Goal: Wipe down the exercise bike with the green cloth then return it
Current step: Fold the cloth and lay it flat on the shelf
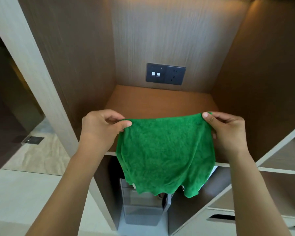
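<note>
Fluffy green cloth (165,155), hanging spread by its two top corners above a wooden shelf (160,101).

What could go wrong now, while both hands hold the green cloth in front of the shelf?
1. The left hand and right hand only pinch the top corners of the green cloth, so a corner could slip free.
2. The cloth hangs below the shelf edge, so laid down like this it may drape over and slide off.
</note>
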